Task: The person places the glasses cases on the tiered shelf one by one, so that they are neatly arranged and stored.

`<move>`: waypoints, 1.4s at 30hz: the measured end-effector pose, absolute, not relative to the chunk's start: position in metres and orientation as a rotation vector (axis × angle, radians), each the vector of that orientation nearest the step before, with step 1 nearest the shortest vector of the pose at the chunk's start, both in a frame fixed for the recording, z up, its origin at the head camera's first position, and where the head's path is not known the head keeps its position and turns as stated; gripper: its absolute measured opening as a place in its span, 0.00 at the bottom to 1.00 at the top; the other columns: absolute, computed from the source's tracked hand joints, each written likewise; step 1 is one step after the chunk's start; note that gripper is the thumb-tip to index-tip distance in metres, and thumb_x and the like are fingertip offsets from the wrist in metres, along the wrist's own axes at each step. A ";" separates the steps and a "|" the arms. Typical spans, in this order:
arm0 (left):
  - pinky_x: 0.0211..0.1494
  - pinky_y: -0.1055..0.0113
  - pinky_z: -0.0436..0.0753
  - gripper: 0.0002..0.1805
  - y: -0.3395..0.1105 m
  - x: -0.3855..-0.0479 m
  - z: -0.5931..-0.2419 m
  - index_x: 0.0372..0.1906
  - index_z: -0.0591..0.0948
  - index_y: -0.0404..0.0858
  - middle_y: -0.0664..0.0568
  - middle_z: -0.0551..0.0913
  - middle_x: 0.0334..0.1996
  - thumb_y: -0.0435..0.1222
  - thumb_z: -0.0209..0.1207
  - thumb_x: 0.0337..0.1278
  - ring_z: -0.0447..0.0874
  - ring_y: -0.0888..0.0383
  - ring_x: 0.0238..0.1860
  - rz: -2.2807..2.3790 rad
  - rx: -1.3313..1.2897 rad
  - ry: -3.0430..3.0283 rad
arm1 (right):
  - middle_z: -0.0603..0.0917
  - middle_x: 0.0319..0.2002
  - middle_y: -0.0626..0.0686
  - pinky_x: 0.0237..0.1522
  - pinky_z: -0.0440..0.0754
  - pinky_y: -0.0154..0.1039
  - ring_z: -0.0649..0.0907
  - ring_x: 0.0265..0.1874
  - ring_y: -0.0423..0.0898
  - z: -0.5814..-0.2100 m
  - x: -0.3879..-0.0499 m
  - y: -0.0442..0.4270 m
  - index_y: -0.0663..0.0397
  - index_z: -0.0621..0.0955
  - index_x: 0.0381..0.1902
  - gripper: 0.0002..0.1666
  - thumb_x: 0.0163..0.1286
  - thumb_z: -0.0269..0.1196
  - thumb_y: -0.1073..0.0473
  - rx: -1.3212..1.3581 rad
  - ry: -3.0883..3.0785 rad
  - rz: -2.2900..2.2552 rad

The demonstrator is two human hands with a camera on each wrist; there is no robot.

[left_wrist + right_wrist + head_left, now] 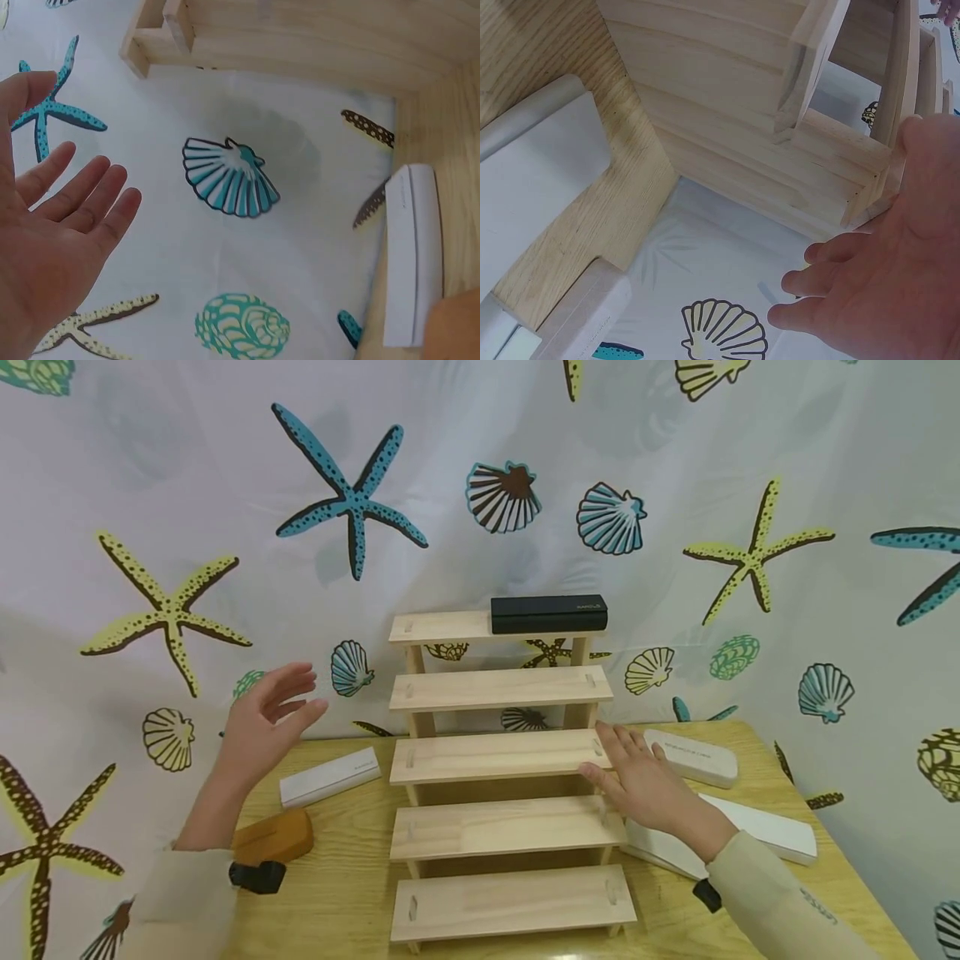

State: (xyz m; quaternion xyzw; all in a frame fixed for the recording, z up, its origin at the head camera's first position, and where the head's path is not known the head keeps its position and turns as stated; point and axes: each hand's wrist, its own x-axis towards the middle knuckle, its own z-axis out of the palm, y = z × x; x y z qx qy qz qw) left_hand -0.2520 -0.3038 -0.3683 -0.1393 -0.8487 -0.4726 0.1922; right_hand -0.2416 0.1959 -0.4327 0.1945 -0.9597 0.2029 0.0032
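A stepped wooden rack [502, 756] with several shelves stands on the table. On its top shelf, toward the right end, lies a black case [549, 615]. My right hand [652, 785] rests at the right end of the middle shelf, fingers extended; in the right wrist view the hand [877, 277] is against the rack's side [727, 112]. My left hand [266, 727] is raised in the air left of the rack, fingers loosely bent and holding nothing. The left wrist view shows that hand [60, 232] with its palm showing and fingers apart.
Left of the rack on the wooden table [337, 893] lie a white case [330, 777] and an orange-brown case [273, 837]. To the right lie a light rounded case [693, 760] and white cases [772, 828], partly behind my right arm. A shell-and-starfish patterned cloth [450, 460] hangs behind.
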 end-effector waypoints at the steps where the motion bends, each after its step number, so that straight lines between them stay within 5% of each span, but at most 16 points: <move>1: 0.60 0.86 0.76 0.30 -0.311 -0.248 -0.374 0.75 0.74 0.39 0.71 0.79 0.59 0.37 0.66 0.72 0.78 0.76 0.60 -1.315 -0.369 -2.391 | 0.56 0.81 0.74 0.74 0.51 0.81 0.56 0.80 0.76 -0.432 -0.242 0.196 0.58 0.50 0.86 0.48 0.85 0.45 0.33 0.611 -3.007 0.635; 17: 0.50 0.92 0.71 0.38 -0.400 -0.195 -0.457 0.77 0.70 0.38 0.83 0.73 0.55 0.49 0.67 0.71 0.69 0.88 0.53 -1.265 0.068 -2.576 | 0.55 0.81 0.74 0.75 0.50 0.81 0.54 0.81 0.76 -0.429 -0.241 0.195 0.58 0.50 0.86 0.48 0.85 0.45 0.33 0.594 -3.026 0.657; 26: 0.45 0.91 0.70 0.45 -0.434 -0.172 -0.492 0.82 0.65 0.45 0.76 0.74 0.58 0.58 0.66 0.67 0.63 0.91 0.47 -1.293 0.388 -2.650 | 0.55 0.82 0.74 0.75 0.50 0.80 0.54 0.81 0.76 -0.429 -0.241 0.195 0.57 0.50 0.86 0.49 0.84 0.44 0.32 0.596 -3.026 0.650; 30: 0.47 0.93 0.71 0.49 -0.445 -0.167 -0.505 0.85 0.59 0.48 0.53 0.74 0.72 0.60 0.65 0.67 0.64 0.88 0.48 -1.341 0.491 -2.679 | 0.56 0.81 0.74 0.74 0.51 0.81 0.55 0.81 0.76 -0.430 -0.241 0.196 0.58 0.50 0.86 0.49 0.85 0.45 0.32 0.603 -3.020 0.657; 34: 0.53 0.94 0.69 0.53 -0.451 -0.166 -0.518 0.86 0.56 0.43 0.32 0.64 0.79 0.61 0.64 0.67 0.74 0.67 0.64 -1.324 0.555 -2.698 | 0.55 0.82 0.73 0.74 0.51 0.81 0.55 0.81 0.75 -0.431 -0.241 0.196 0.58 0.49 0.86 0.49 0.85 0.45 0.33 0.609 -3.014 0.666; 37: 0.56 0.95 0.67 0.55 -0.453 -0.165 -0.526 0.86 0.54 0.40 0.30 0.62 0.80 0.62 0.64 0.67 0.67 0.42 0.76 -1.333 0.601 -2.708 | 0.55 0.82 0.73 0.74 0.51 0.81 0.54 0.81 0.75 -0.431 -0.242 0.196 0.58 0.49 0.86 0.49 0.85 0.45 0.32 0.610 -3.014 0.667; 42: 0.68 0.90 0.64 0.60 -0.456 -0.165 -0.537 0.86 0.50 0.40 0.32 0.56 0.83 0.65 0.65 0.63 0.57 0.32 0.81 -1.395 0.682 -2.715 | 0.55 0.82 0.72 0.74 0.51 0.81 0.54 0.81 0.75 -0.432 -0.242 0.196 0.58 0.49 0.86 0.49 0.85 0.45 0.32 0.607 -3.016 0.668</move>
